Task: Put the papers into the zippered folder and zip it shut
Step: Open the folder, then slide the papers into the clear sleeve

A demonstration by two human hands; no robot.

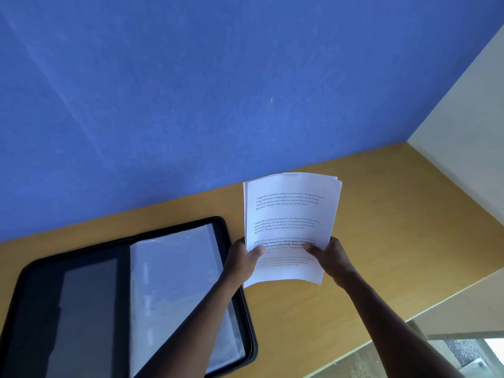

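Observation:
A stack of white printed papers (289, 214) is held upright above the wooden desk, right of the folder. My left hand (242, 260) grips the stack's lower left edge, thumb on the front sheet. My right hand (331, 257) grips the lower right edge the same way. The black zippered folder (41, 290) lies open flat on the desk at the lower left, with clear plastic sleeves (174, 279) on its right half and a grey pocket on its left half. My left forearm crosses over the folder's right side.
The wooden desk (395, 214) runs along a blue wall (218, 91) at the back and a cream wall at the right. Its front edge cuts diagonally at the lower right, with floor visible beyond it.

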